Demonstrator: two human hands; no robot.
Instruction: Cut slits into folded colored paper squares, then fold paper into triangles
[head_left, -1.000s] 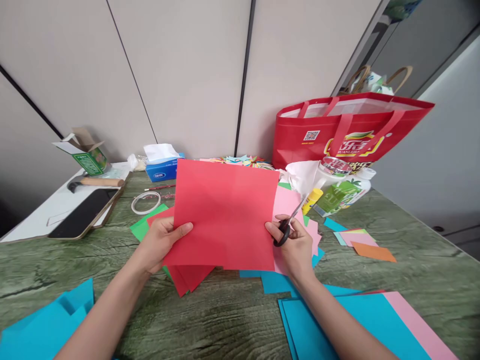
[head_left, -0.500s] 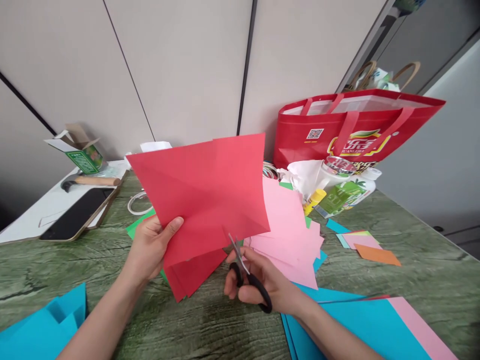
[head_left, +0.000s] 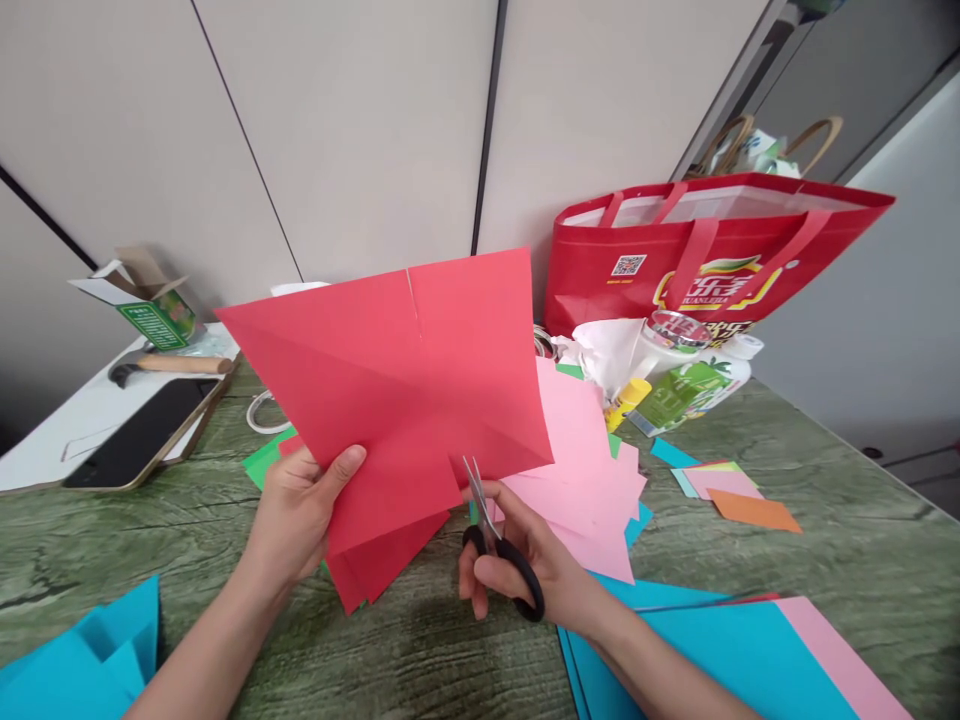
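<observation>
A red sheet of paper [head_left: 405, 390] is raised above the table, its lower left edge pinched by my left hand [head_left: 304, 515]. A slit runs down from its top edge and another cut goes up from its bottom edge. My right hand [head_left: 525, 560] grips black-handled scissors [head_left: 486, 520], with the blades slightly apart and their tips beside the lower cut. More red sheets [head_left: 390, 560] lie on the table beneath the raised one. Pink sheets [head_left: 581, 480] are spread just beyond my right hand.
Blue sheets [head_left: 720, 650] lie at the front right, folded blue paper [head_left: 82, 660] at the front left. A red bag [head_left: 600, 280], a yellow glue stick [head_left: 628, 402] and paper scraps [head_left: 754, 508] are on the right. A phone [head_left: 142, 435] and hammer [head_left: 172, 366] lie left.
The scissors have come out of the lower cut, and their blades are closer together. The red sheet has tilted and spread wider, showing its top slit more clearly.
</observation>
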